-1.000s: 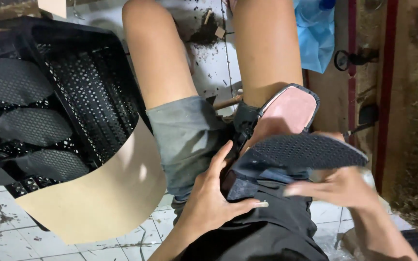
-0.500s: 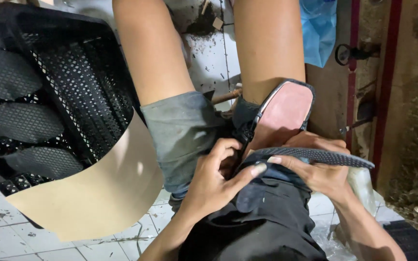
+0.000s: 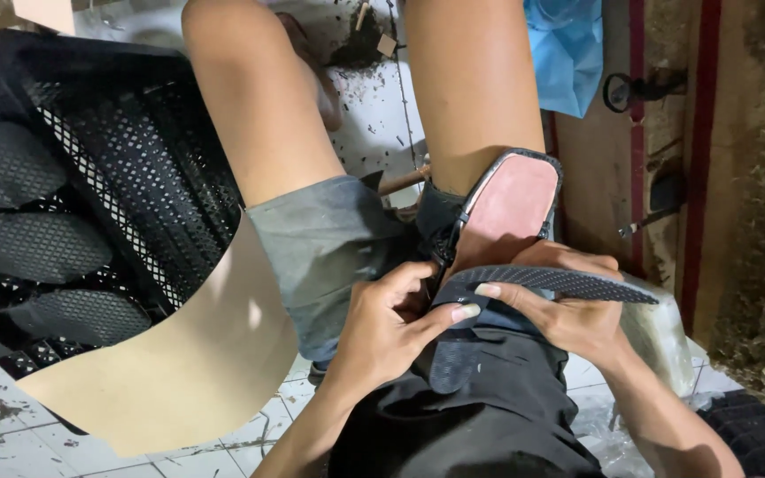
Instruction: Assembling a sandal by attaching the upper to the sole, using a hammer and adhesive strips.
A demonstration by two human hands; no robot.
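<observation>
Dirty white floor tiles (image 3: pixel 374 115) below, flecked with dark crumbs, seen between two bare knees. On the lap, over dark shorts (image 3: pixel 489 389): a black textured shoe sole (image 3: pixel 551 283), lying nearly flat, pressed against a shoe (image 3: pixel 511 204) with a pink insole that stands toe-up between the thighs. Left hand (image 3: pixel 382 332) closed on the sole's near end, thumb laid along its edge. Right hand (image 3: pixel 568 305) wrapped around the sole from the other side, fingers over its top. Both hands close together, thumbs nearly touching. Further left, a black perforated crate (image 3: pixel 135 177) filled with more black soles (image 3: pixel 42 243), with a tan sheet of board (image 3: pixel 188 372) curved beneath it. Up right, a blue plastic bag (image 3: pixel 568 53) and a red-edged wooden frame (image 3: pixel 635 150). By the right wrist, a clear plastic-wrapped bundle (image 3: pixel 657 323).
</observation>
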